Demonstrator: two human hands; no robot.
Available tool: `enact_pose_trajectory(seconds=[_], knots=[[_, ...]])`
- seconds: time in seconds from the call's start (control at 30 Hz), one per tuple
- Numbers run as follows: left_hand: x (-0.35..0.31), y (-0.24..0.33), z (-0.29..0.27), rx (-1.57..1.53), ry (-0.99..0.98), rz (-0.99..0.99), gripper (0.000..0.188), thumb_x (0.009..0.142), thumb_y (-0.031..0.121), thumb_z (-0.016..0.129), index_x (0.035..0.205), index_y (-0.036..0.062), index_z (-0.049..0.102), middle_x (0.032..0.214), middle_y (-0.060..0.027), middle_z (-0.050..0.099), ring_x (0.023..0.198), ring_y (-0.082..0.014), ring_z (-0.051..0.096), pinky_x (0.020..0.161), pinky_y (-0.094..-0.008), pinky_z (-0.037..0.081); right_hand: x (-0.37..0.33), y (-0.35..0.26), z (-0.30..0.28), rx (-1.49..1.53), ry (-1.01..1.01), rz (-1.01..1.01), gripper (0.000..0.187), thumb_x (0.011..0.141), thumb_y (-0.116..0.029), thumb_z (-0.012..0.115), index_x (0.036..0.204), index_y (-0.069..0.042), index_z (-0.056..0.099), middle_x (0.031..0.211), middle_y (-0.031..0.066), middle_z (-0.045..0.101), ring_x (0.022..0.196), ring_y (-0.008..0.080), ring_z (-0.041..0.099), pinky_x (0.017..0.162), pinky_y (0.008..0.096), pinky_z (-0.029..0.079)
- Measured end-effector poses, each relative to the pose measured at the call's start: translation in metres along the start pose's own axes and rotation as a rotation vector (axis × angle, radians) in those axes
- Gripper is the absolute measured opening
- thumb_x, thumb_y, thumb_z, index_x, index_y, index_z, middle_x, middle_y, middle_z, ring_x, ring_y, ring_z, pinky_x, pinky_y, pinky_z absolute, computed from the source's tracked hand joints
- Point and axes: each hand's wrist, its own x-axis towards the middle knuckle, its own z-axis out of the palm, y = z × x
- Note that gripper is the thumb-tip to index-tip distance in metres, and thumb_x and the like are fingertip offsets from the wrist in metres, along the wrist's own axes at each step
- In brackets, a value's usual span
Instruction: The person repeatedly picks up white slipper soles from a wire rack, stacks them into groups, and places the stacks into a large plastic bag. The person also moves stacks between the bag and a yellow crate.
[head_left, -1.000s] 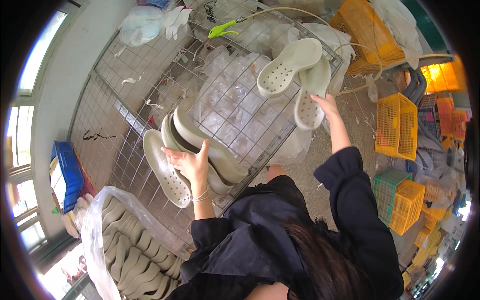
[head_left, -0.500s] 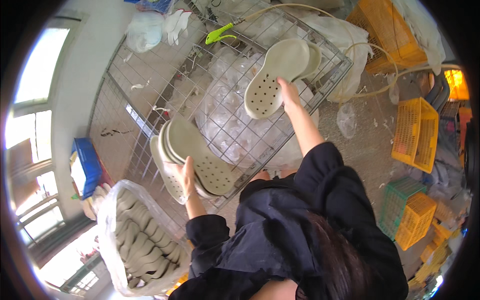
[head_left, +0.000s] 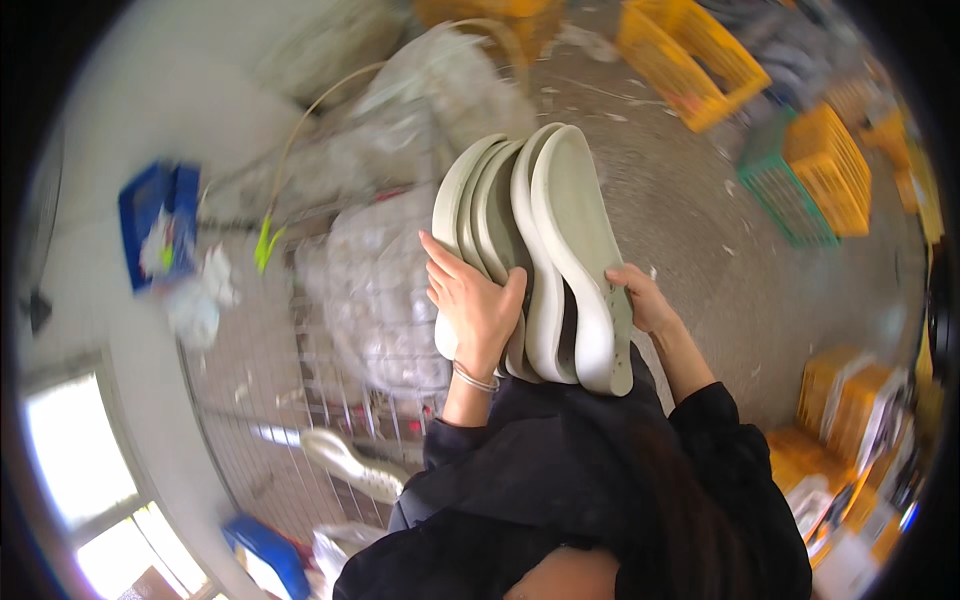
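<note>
Between my two hands stands a bunch of several pale grey-green shoe soles (head_left: 575, 200), on edge and side by side in front of my body. Pressed along the left side of the bunch is my left hand (head_left: 472, 305), with its fingers on the outer sole and its thumb toward me. My right hand (head_left: 645, 298) grips the outermost sole on the right, thumb on its inner face near the small holes. A single sole (head_left: 350, 465) lies apart on the wire mesh rack (head_left: 235, 400), left of my body.
A lime-green air gun (head_left: 265, 245) hangs from its hose over the rack, above clear plastic bags (head_left: 375, 290). A blue bin (head_left: 160, 215) is at the far left. Yellow crates (head_left: 690, 60) and a green crate (head_left: 785, 180) stand on the floor at right.
My view has swung to the right. The soles from both hands are now together in one bunch, lifted off the rack, and one sole lies on the mesh.
</note>
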Motion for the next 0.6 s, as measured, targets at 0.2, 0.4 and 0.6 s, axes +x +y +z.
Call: enact_pose_trajectory(seconds=[0.2,0.4,0.6], knots=[[-0.058,0.141,0.143,0.031,-0.188,0.4,0.106,0.066,0.02,0.069,0.144,-0.0119,0.005,0.116,-0.0269,0.044,0.11,-0.043,0.044,0.102,-0.0503,0.029,-0.13,0.002,-0.144,0.165,0.222,-0.453,0.049,0.09,-0.023,0.057,0.129,0.005,0.048,0.124,0.0139,0.059,0.111,0.0209,0.058,0.095,0.0354,0.047],[-0.17,0.311,0.291,0.007,-0.413,0.771,0.097,0.069,0.01,0.062,0.146,-0.011,0.007,0.114,-0.0257,0.048,0.104,-0.0422,0.048,0.096,-0.0471,0.031,-0.296,-0.028,-0.29,0.34,0.358,-0.586,0.05,0.089,-0.021,0.058,0.13,0.006,0.048,0.123,0.0152,0.059,0.112,0.0223,0.058,0.097,0.0363,0.046],[-0.236,0.462,0.454,-0.357,-0.806,0.765,0.091,0.08,0.031,0.068,0.145,-0.0036,0.015,0.135,-0.0287,0.043,0.125,-0.0419,0.043,0.105,-0.0454,0.032,-0.438,-0.079,-0.406,0.354,0.801,-0.672,0.049,0.093,-0.024,0.057,0.13,0.007,0.047,0.121,0.0145,0.06,0.112,0.022,0.057,0.098,0.0359,0.043]])
